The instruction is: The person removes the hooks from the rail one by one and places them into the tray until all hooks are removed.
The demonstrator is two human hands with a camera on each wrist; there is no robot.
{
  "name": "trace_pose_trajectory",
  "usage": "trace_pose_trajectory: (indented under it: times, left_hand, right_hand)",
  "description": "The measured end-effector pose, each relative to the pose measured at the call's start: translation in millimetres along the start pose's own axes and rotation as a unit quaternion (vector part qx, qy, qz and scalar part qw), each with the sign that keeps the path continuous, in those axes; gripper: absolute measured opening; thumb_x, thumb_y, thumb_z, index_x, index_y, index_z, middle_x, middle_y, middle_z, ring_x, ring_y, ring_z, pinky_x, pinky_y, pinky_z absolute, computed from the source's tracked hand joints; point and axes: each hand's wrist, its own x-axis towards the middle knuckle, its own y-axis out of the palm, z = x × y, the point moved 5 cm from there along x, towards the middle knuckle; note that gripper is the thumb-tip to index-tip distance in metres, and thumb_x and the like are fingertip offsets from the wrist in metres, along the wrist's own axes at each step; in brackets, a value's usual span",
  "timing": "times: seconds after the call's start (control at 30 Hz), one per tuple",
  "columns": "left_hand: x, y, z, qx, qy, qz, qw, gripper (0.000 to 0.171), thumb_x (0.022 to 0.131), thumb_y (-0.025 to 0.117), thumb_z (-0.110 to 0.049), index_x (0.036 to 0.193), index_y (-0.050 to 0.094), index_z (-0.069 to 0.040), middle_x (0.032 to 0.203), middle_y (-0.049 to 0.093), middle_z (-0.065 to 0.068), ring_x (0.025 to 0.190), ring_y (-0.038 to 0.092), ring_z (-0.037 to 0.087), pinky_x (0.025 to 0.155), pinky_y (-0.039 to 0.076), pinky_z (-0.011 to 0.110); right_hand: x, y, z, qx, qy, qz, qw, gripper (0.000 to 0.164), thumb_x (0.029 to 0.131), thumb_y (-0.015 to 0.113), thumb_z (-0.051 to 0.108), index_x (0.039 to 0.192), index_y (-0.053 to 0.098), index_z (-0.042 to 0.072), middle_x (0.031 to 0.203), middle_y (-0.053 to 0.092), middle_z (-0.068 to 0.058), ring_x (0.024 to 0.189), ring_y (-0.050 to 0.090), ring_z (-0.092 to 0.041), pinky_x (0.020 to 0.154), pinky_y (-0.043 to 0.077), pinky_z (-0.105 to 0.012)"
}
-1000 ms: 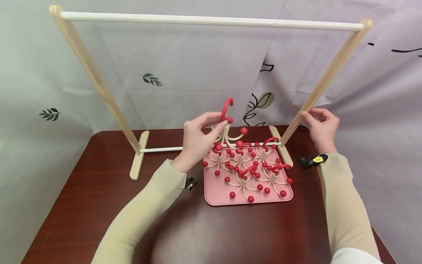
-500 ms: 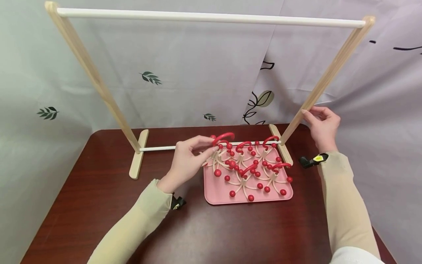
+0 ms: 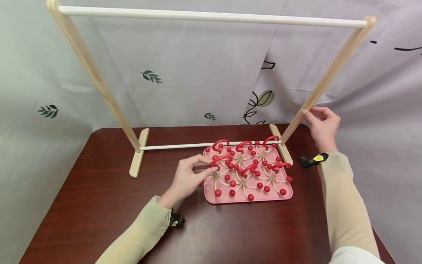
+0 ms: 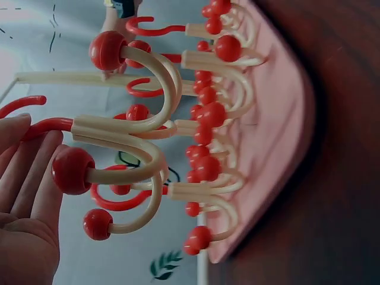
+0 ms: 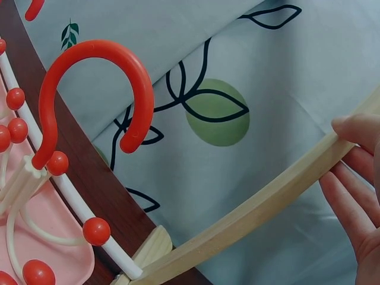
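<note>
My left hand (image 3: 189, 176) pinches the red hook of a cream octopus-shaped hanger (image 3: 215, 176) between thumb and fingers. Curved arms spread from the stem of the held hanger (image 4: 107, 127), each ending in a red ball. It hangs upright close over the left front of a pink tray (image 3: 270, 199). Several matching hangers (image 3: 273, 178) stand on that tray, hooks up and arms overlapping. At the right, my right hand (image 3: 324, 126) grips the wooden upright (image 3: 308, 101) of a rack, thumb in front and fingers behind in the right wrist view.
A white top bar (image 3: 211, 16) spans the rack, with a thin lower bar (image 3: 171, 146) just behind the tray. Flat wooden feet (image 3: 139, 154) stand on the dark red-brown table (image 3: 99, 205). Patterned cloth (image 3: 184, 84) hangs behind.
My left hand has lowered the hanger from above the tray's back left toward its front left. My right hand has stayed on the upright.
</note>
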Motion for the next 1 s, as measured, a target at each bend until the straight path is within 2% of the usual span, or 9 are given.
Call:
trace_pose_trajectory:
  times: [0.37, 0.6, 1.0]
  left_hand:
    - [-11.2, 5.5, 17.9, 0.000, -0.019, 0.010, 0.9998, 0.017, 0.082, 0.084, 0.002, 0.095, 0.074, -0.002, 0.096, 0.077, 0.008, 0.085, 0.076, 0.022, 0.077, 0.061, 0.035]
    - [-15.4, 7.9, 18.1, 0.008, -0.027, 0.010, 0.9995, 0.015, 0.082, 0.085, -0.002, 0.092, 0.075, -0.005, 0.093, 0.077, 0.004, 0.083, 0.076, 0.021, 0.075, 0.062, 0.034]
    - [-17.2, 12.8, 13.3, -0.014, -0.035, 0.028, 0.9989, 0.015, 0.082, 0.085, -0.002, 0.093, 0.075, -0.004, 0.093, 0.077, 0.003, 0.082, 0.076, 0.023, 0.076, 0.062, 0.037]
  right_hand:
    - [-1, 0, 0, -0.026, 0.002, -0.004, 1.000, 0.026, 0.077, 0.087, -0.002, 0.100, 0.074, -0.003, 0.087, 0.073, -0.003, 0.080, 0.072, -0.012, 0.070, 0.059, -0.020]
    - [0, -1, 1, -0.024, 0.001, -0.002, 1.000, 0.026, 0.077, 0.087, -0.002, 0.100, 0.074, -0.003, 0.087, 0.073, -0.004, 0.080, 0.072, -0.012, 0.070, 0.059, -0.020]
    - [-1, 0, 2, -0.022, -0.001, -0.004, 1.000, 0.026, 0.077, 0.087, -0.002, 0.099, 0.074, -0.004, 0.087, 0.073, -0.004, 0.079, 0.072, -0.012, 0.070, 0.059, -0.020]
